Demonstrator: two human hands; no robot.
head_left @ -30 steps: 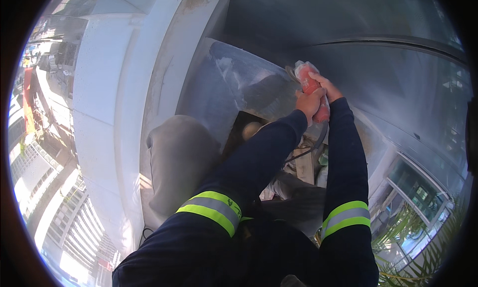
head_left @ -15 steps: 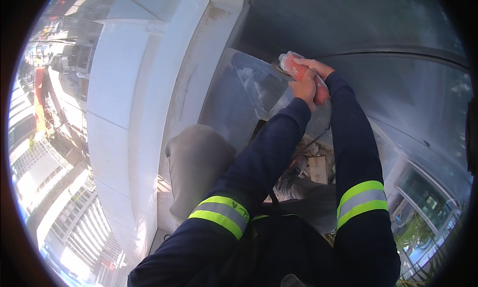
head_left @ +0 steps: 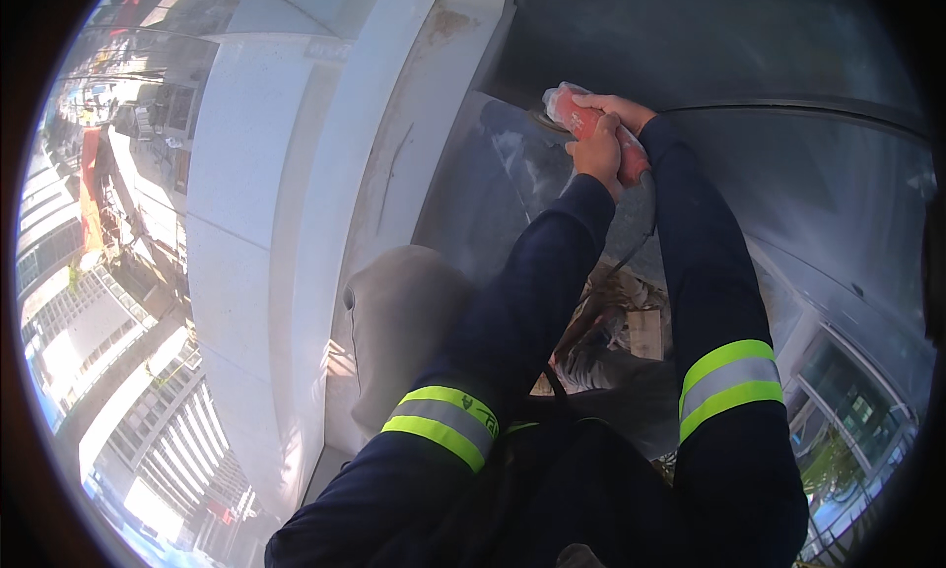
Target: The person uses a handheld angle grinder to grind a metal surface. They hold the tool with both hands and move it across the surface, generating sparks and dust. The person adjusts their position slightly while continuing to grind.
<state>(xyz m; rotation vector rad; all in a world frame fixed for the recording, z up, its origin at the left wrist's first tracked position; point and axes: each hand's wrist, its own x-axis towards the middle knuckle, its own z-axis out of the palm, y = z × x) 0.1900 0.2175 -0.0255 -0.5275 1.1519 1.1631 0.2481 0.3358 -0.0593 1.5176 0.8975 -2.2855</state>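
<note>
A red, dust-coated angle grinder [head_left: 574, 118] lies in both of my hands, against a dull grey wall. My left hand [head_left: 596, 156] is closed round its body from the near side. Farther up, my right hand [head_left: 623, 108] wraps over the far side of the tool. The grinder's disc [head_left: 545, 122] shows only as a thin edge at the left of its head, close to the grey surface [head_left: 517, 164]. I cannot tell whether it touches. From the tool's rear end a dark cord [head_left: 646, 213] hangs down past my right sleeve.
A pale ledge [head_left: 286, 203] runs along my left, with a street and buildings far below it. My bent knee [head_left: 404, 312] is beside the ledge. Rubble and a wooden block [head_left: 645, 334] lie under my arms. A window [head_left: 847, 381] is at the lower right.
The grinder and both hands have shifted slightly up and to the left in the view. The ledge and knee now appear a little farther right. My grip looks the same.
</note>
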